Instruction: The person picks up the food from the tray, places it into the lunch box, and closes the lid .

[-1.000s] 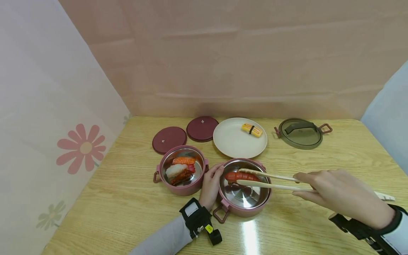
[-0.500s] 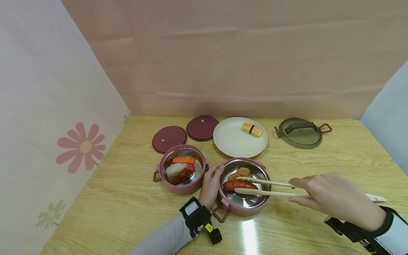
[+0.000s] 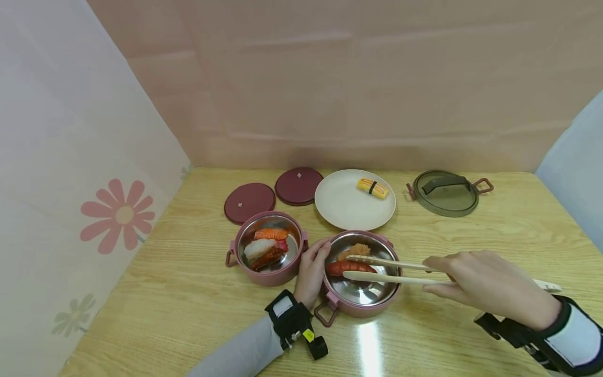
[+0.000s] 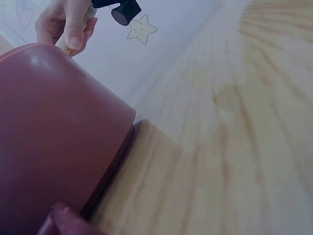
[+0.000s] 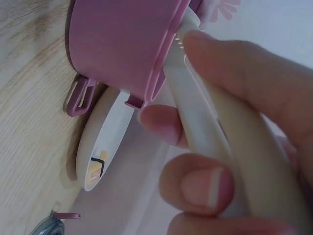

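My right hand (image 3: 490,283) grips cream-coloured tongs (image 3: 400,280) with arms apart, their tips inside the right pink pot (image 3: 369,312). A red scored sausage (image 3: 350,268) lies in that pot between the tips. Behind it sits a golden-brown breaded piece (image 3: 355,250), partly covered by the upper tip. My left hand (image 3: 312,272) holds the same pot by its left side, fingers bent round the wall and reaching the rim. The right wrist view shows thumb and fingers closed on the tongs (image 5: 215,127). The left wrist view shows the pot's outer wall (image 4: 54,132).
A second pink pot (image 3: 268,278) with several sushi-like pieces stands left of my left hand. Behind are two maroon lids (image 3: 249,201) and a white plate (image 3: 348,209) bearing a yellow piece with a black band (image 3: 373,188). A green-grey handled lid (image 3: 445,193) lies back right.
The tongs have spread a little and moved left with my right hand. The sausage has shifted slightly left and towards me, uncovering the breaded piece. My left hand has stayed on the pot.
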Demonstrator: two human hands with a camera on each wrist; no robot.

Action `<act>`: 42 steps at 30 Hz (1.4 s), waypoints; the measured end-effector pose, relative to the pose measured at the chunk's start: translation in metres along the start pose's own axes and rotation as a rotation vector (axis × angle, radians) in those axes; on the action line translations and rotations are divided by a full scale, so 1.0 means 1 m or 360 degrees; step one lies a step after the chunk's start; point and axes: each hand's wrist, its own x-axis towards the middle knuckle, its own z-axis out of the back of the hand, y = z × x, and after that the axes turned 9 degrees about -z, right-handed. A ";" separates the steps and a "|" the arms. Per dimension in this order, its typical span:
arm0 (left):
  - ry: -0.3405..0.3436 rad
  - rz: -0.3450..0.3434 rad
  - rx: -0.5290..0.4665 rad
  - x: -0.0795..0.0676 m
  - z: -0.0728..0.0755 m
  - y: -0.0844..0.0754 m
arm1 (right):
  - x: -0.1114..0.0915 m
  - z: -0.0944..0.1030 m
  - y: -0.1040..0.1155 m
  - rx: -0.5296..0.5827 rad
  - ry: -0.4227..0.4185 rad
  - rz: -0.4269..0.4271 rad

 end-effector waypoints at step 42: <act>-0.0021 -0.0030 0.0014 0.000 0.000 0.000 | -0.001 0.029 -0.014 -0.0089 0.0075 -0.0230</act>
